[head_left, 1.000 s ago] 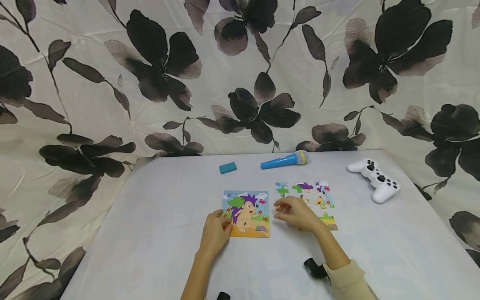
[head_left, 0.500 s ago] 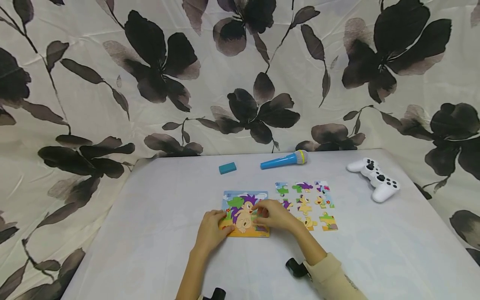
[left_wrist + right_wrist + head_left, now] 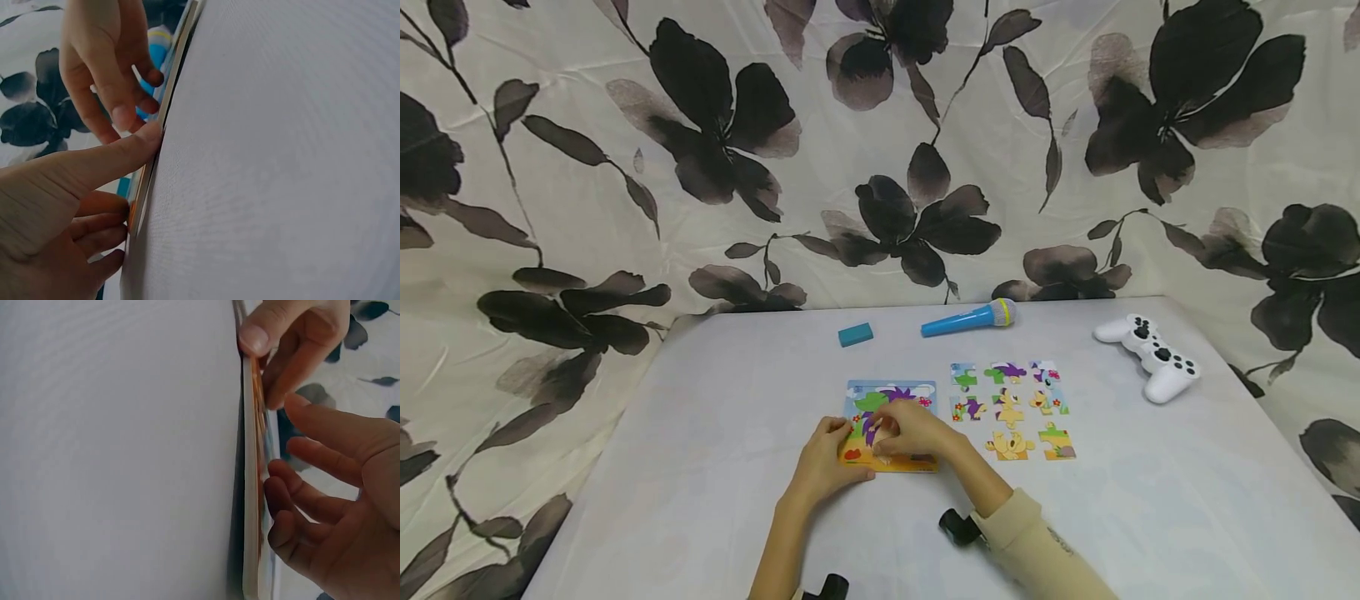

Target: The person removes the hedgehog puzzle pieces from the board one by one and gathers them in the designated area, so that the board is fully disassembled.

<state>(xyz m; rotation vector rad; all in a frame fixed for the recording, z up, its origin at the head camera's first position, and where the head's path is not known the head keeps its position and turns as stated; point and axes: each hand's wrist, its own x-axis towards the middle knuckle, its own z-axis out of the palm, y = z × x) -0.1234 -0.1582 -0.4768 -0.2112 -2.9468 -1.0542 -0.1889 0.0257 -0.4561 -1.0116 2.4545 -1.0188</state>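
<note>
A square puzzle board (image 3: 891,388) with a purple-spined hedgehog picture lies on the white table. My left hand (image 3: 822,458) holds its near left corner, thumb along the front edge and fingers at the left side. Over the middle of the picture hovers my right hand (image 3: 913,429), hiding much of the hedgehog. In the right wrist view, the right hand's fingers (image 3: 312,500) are spread loosely close to the board's face, and no piece shows between them. Whether its fingertips touch the board, I cannot tell. Several loose puzzle pieces (image 3: 1008,408) lie in rows to the right of the board.
Behind the board lie a small teal block (image 3: 855,334) and a blue toy microphone (image 3: 967,320). A white game controller (image 3: 1150,358) rests at the far right. A floral cloth (image 3: 917,225) hangs behind the table.
My right hand has moved left from beside the loose pieces to over the board, uncovering those pieces. My left hand has stayed at the corner, its thumb shifting down to the front edge.
</note>
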